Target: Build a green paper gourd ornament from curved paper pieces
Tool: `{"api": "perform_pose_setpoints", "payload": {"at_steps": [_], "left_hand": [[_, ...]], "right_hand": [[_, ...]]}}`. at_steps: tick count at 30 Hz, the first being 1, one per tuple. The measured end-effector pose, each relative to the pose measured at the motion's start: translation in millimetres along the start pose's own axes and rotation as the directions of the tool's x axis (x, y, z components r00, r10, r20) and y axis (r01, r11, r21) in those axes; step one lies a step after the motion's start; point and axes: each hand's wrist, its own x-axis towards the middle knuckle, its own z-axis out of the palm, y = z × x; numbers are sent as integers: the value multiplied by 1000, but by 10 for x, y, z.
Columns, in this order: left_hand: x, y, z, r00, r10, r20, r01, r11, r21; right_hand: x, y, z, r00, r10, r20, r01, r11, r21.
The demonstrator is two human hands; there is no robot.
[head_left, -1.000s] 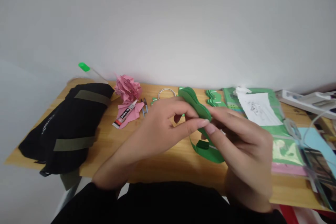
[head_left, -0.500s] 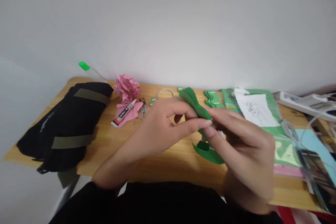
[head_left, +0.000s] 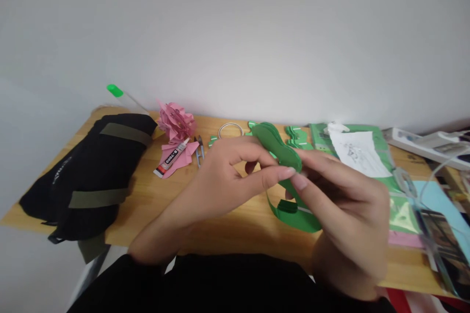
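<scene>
Both hands pinch a stack of green paper cutouts (head_left: 276,143) with rounded, wavy edges, raised above the table. My left hand (head_left: 238,176) grips its lower left side between thumb and fingers. At the lower right, my right hand (head_left: 338,200) has its thumb and fingertips on the same stack, and its other fingers are partly hidden. Below the hands a curved green strip (head_left: 293,217) bears a small dark green folded piece (head_left: 287,205); whether it joins the stack I cannot tell. More green cutouts (head_left: 297,137) lie behind my right hand.
On the left are a black bag (head_left: 99,171), a pink paper flower (head_left: 176,121), a glue tube (head_left: 171,158) and scissors (head_left: 200,150). A metal ring (head_left: 230,125) lies at the back. To the right are a drawn-on paper sheet (head_left: 358,154), a power strip (head_left: 429,142) and a phone (head_left: 446,249).
The green stack has turned so that more of its flat face shows. My right hand has shifted slightly right, and the curved green strip below has moved a little right with it.
</scene>
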Motion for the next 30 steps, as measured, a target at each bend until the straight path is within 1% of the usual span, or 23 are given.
{"api": "perform_pose_setpoints", "payload": {"at_steps": [2, 3, 4, 6, 7, 8, 10, 12, 14, 19, 25, 27, 30], "left_hand": [[-18, -3, 13, 997, 52, -57, -50, 998, 36], [-24, -4, 20, 988, 100, -118, -91, 993, 80], [-26, -4, 27, 969, 158, -192, -132, 981, 144], [-19, -2, 36, 907, 264, -327, -169, 942, 290], [-10, -1, 38, 885, 291, -364, -159, 923, 350], [1, 0, 36, 878, 297, -375, -141, 910, 390], [24, -2, 29, 901, 265, -344, -105, 902, 418], [40, -11, 19, 925, 241, -294, -104, 904, 415], [50, -28, 9, 935, 221, -277, -99, 913, 395], [62, -73, -23, 952, 182, -246, -95, 940, 327], [80, -99, -63, 961, 155, -227, -91, 958, 270], [81, -110, -80, 962, 160, -223, -96, 957, 273], [78, -137, -114, 958, 164, -234, -94, 954, 285]], "right_hand": [[0, -1, -3, 1000, 15, -11, -15, 1000, 1], [-1, -1, -5, 1000, 22, -14, -22, 1000, -6], [-3, 0, -7, 999, 28, -16, -29, 999, -17], [-7, 3, -10, 999, 31, -17, -32, 998, -45], [-7, 2, -11, 1000, 26, -15, -26, 998, -54], [-6, 0, -10, 1000, 17, -12, -18, 998, -60], [-1, -11, -7, 1000, 0, -8, 0, 998, -71], [4, -24, -6, 1000, -11, -3, 11, 996, -87], [0, -28, -10, 1000, -16, 4, 16, 996, -86], [-25, -3, -30, 999, 5, 35, -4, 1000, -9], [27, -31, -32, 996, -15, 85, 15, 1000, -5], [36, -35, -39, 996, 0, 85, 0, 1000, -4], [26, -27, -56, 998, 33, 49, -34, 999, 13]]}}
